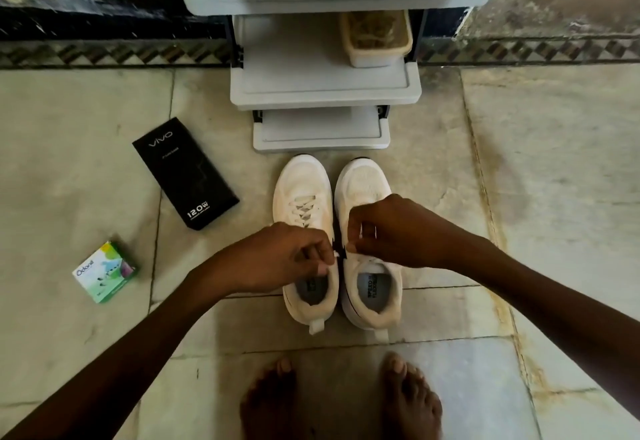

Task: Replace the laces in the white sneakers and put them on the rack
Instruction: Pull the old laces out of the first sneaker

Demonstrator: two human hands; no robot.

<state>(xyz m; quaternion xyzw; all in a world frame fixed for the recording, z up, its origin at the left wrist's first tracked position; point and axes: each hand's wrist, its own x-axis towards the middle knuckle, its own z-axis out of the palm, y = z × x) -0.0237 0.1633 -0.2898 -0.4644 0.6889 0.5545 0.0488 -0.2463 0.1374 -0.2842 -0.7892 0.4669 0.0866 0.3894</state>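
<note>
Two white mesh sneakers (pixel 301 179) stand side by side on the mottled stone floor (pixel 519 162), rounded toes near the grey plastic rack (pixel 322 93). Flat white lace (pixel 304 207) crisscrosses the left one. With curled fingers, the left hand (pixel 287 259) and right hand (pixel 391 231) each pinch a lace end between the shoes.

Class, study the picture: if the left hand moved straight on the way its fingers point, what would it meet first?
Probably the right hand, whose fingertips face it above the sneakers; depth is unclear.
</note>
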